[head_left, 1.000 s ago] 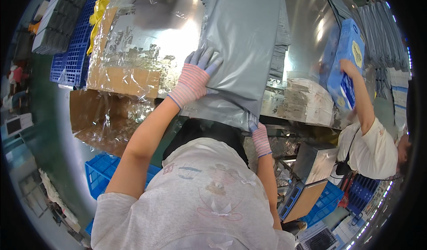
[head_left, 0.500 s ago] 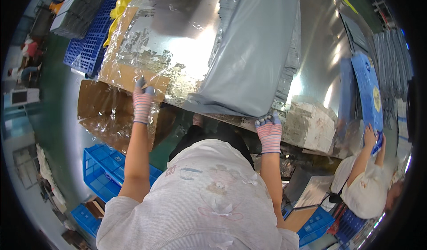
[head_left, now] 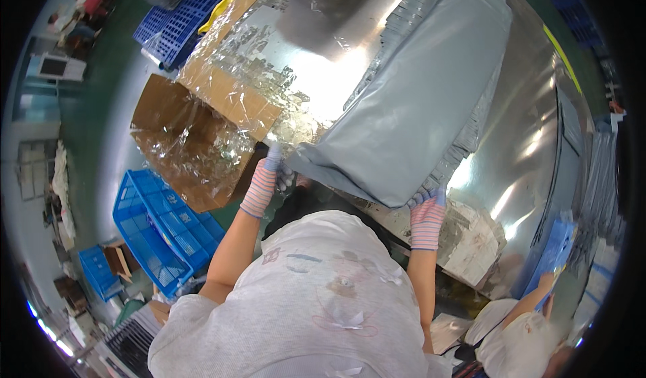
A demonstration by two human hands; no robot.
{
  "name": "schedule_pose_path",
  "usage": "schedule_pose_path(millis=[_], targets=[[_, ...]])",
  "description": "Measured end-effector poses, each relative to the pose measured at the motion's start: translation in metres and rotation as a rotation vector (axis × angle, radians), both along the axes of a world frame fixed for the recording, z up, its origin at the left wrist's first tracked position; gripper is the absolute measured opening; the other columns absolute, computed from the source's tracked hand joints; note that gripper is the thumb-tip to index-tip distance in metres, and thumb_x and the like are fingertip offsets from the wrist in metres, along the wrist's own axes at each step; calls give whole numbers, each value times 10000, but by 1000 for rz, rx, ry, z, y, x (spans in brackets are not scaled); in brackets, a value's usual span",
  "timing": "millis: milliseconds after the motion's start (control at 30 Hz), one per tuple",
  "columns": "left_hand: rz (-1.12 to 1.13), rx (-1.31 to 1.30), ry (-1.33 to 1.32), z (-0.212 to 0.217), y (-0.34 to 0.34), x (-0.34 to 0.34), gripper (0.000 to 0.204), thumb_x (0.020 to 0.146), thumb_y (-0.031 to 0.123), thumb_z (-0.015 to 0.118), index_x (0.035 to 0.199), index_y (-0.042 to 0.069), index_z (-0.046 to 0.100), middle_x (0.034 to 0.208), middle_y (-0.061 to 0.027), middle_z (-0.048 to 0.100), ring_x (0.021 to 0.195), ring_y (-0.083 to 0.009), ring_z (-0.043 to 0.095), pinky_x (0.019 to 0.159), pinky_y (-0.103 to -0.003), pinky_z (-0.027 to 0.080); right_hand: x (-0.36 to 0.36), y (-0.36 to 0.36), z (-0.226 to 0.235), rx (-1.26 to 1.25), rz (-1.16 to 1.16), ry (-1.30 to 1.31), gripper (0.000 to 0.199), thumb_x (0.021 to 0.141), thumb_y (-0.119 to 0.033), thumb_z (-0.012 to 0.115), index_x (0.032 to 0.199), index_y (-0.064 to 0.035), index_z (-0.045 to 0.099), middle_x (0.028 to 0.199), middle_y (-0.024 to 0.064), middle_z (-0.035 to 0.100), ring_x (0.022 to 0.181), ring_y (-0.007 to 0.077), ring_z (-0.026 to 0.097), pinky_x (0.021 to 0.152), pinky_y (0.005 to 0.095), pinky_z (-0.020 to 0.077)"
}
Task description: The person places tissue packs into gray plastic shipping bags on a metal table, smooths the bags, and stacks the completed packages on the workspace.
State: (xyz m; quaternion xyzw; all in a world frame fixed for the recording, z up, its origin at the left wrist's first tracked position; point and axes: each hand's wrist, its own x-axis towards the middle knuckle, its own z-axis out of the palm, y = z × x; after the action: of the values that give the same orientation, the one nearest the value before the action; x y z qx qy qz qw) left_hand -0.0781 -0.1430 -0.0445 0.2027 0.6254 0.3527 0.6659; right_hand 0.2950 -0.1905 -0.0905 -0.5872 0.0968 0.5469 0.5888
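A large grey plastic bag (head_left: 417, 109) lies flat on the shiny metal table (head_left: 531, 129). My left hand (head_left: 272, 169), in a pink-striped glove, grips the bag's near left corner at the table edge. My right hand (head_left: 427, 206), gloved the same way, holds the bag's near right corner. Both arms reach up from my white shirt at the bottom of the view.
An open cardboard box (head_left: 195, 135) lined with clear plastic film stands left of the table. Blue crates (head_left: 158, 223) sit on the floor at lower left, another (head_left: 178, 14) at the top. A stack of white packets (head_left: 474, 240) lies at right. Another person (head_left: 531, 331) works at lower right.
My left hand has moved from the clear film by the box to the bag's near left corner. The right hand stays at the near right corner. The view has shifted.
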Motion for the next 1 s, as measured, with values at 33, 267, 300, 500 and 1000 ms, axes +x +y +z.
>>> schedule_pose_path(millis=[33, 267, 300, 500, 1000], targets=[[-21, 44, 74, 8, 3, 7, 474, 839, 486, 537, 647, 53, 559, 564, -40, 556, 417, -103, 491, 380, -193, 368, 0, 0, 2, 28, 41, -21, 299, 885, -366, 485, 951, -84, 561, 782, 23, 583, 615, 147, 514, 644, 249, 467], [161, 159, -154, 6, 39, 35, 142, 836, 173, 574, 816, 32, 575, 658, -33, 570, 498, -94, 492, 445, -211, 395, 2, 4, 13, 37, 99, -86, 372, 850, -369, 554, 1013, -35, 574, 904, 78, 603, 736, 178, 559, 707, 293, 484], [144, 191, -199, 2, 45, 40, 141, 837, 169, 575, 815, 29, 573, 664, -40, 572, 499, -98, 495, 449, -212, 398, 1, 6, 21, 77, 167, -72, 360, 853, -363, 555, 1008, -38, 573, 880, 64, 598, 729, 157, 555, 695, 282, 484], [172, 270, -178, -11, 79, 82, 298, 884, 288, 547, 875, -7, 593, 767, -72, 602, 669, -124, 572, 623, -230, 473, 27, -27, -56, 149, 526, -785, 170, 853, -130, 496, 975, -28, 555, 825, 37, 564, 720, 115, 534, 660, 232, 467], [-645, 239, -82, 8, 147, 112, 489, 915, 420, 424, 1246, 65, 473, 1138, -89, 557, 1003, -137, 536, 883, -280, 437, -1, 38, 13, 51, 332, -107, 544, 759, -429, 654, 1139, -67, 514, 1022, 60, 578, 844, 213, 584, 751, 351, 506]])
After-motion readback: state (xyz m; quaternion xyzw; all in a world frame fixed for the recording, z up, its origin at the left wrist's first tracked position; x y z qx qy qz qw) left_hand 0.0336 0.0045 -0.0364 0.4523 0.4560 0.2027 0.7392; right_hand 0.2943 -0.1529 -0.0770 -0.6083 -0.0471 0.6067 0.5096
